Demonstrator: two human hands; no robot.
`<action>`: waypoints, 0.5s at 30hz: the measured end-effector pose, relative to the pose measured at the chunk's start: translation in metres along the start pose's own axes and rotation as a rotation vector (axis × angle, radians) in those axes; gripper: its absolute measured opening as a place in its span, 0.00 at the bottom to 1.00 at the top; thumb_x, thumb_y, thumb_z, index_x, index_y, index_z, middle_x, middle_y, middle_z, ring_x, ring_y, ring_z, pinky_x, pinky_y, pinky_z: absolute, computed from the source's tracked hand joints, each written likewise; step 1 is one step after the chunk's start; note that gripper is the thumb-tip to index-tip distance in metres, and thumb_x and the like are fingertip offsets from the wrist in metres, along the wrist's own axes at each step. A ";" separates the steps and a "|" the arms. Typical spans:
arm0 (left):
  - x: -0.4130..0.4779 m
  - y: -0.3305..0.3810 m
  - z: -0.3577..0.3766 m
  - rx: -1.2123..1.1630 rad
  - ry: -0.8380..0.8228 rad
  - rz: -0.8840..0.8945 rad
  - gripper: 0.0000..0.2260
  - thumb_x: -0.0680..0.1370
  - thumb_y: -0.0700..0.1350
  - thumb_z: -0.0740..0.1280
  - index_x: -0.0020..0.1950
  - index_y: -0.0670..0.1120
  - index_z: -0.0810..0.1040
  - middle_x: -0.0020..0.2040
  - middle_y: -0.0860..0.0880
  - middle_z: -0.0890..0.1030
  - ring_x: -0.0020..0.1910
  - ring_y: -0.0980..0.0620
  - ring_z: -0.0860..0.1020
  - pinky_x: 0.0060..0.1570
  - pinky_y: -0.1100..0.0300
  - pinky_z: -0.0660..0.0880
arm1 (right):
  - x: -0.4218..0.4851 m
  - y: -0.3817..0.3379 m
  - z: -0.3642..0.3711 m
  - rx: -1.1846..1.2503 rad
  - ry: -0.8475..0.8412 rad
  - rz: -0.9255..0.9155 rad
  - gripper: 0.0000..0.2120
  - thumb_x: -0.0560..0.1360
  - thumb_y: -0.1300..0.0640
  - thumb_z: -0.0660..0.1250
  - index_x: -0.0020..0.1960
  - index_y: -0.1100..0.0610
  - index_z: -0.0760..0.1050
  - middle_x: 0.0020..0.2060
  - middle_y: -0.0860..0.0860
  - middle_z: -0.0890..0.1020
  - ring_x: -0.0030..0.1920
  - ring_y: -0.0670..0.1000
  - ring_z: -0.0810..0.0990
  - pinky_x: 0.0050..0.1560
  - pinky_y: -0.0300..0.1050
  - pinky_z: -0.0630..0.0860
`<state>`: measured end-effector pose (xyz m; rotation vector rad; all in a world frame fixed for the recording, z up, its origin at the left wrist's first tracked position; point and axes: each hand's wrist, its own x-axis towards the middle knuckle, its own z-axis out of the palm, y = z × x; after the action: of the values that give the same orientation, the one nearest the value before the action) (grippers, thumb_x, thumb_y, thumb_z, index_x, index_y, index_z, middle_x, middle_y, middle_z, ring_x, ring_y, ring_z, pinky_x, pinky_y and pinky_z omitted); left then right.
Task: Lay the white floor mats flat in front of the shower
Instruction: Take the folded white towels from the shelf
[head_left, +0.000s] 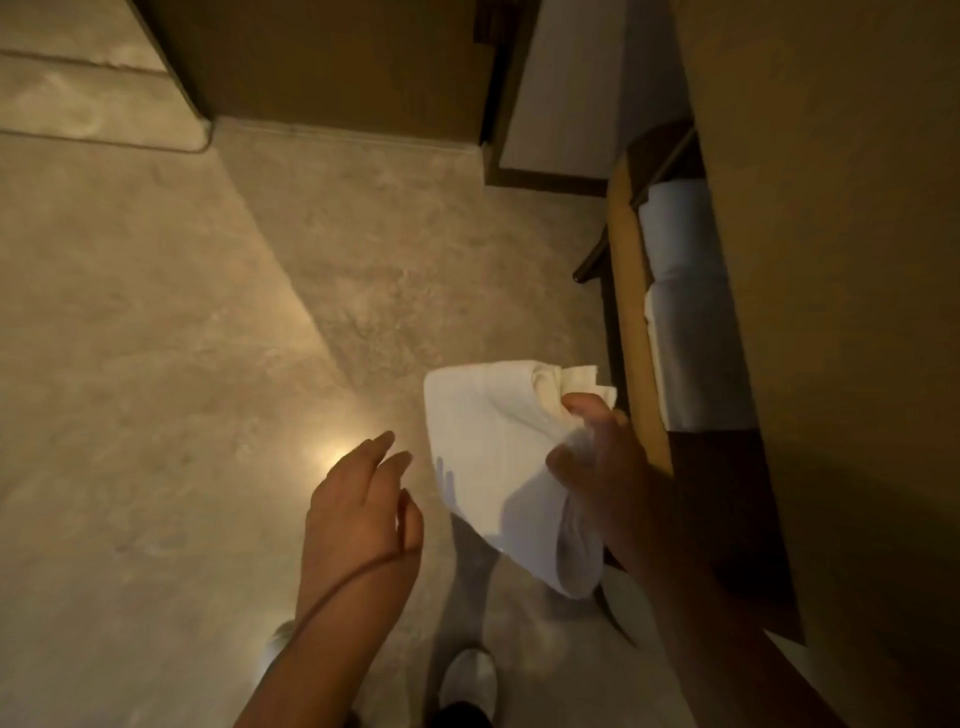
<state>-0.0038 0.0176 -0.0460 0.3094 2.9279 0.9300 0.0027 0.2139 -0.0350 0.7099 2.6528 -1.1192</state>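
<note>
Over beige stone floor (156, 338), right hand (602, 467) grips folded white mat (488, 457).

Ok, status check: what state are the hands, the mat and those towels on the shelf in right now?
white floor mat: still folded, held above the floor, not laid flat.
right hand: grips the mat's bunched side.
left hand: open, holds nothing, just left of the mat.
white towels: rolled, lying on the low shelf.
</note>
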 end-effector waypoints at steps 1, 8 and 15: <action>0.001 0.003 -0.012 0.000 0.013 -0.020 0.19 0.71 0.45 0.54 0.50 0.37 0.79 0.54 0.36 0.80 0.51 0.35 0.79 0.50 0.38 0.75 | -0.004 -0.012 -0.004 0.032 -0.006 -0.021 0.36 0.61 0.25 0.57 0.60 0.46 0.66 0.54 0.53 0.74 0.50 0.51 0.76 0.44 0.48 0.78; -0.007 0.035 -0.088 0.024 0.091 -0.034 0.14 0.71 0.39 0.61 0.53 0.38 0.78 0.57 0.38 0.79 0.54 0.37 0.77 0.53 0.43 0.73 | -0.037 -0.108 -0.062 0.249 -0.006 -0.126 0.20 0.71 0.59 0.66 0.52 0.37 0.66 0.53 0.48 0.72 0.46 0.37 0.71 0.40 0.24 0.66; -0.017 0.074 -0.151 0.045 0.184 -0.024 0.13 0.71 0.34 0.67 0.55 0.38 0.78 0.58 0.39 0.78 0.57 0.39 0.76 0.55 0.44 0.71 | -0.088 -0.157 -0.126 0.264 0.062 -0.184 0.18 0.73 0.60 0.66 0.60 0.46 0.70 0.55 0.48 0.72 0.47 0.42 0.72 0.37 0.26 0.68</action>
<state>0.0092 -0.0122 0.1195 0.2003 3.1153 0.9374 0.0053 0.1767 0.1815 0.5577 2.6955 -1.5418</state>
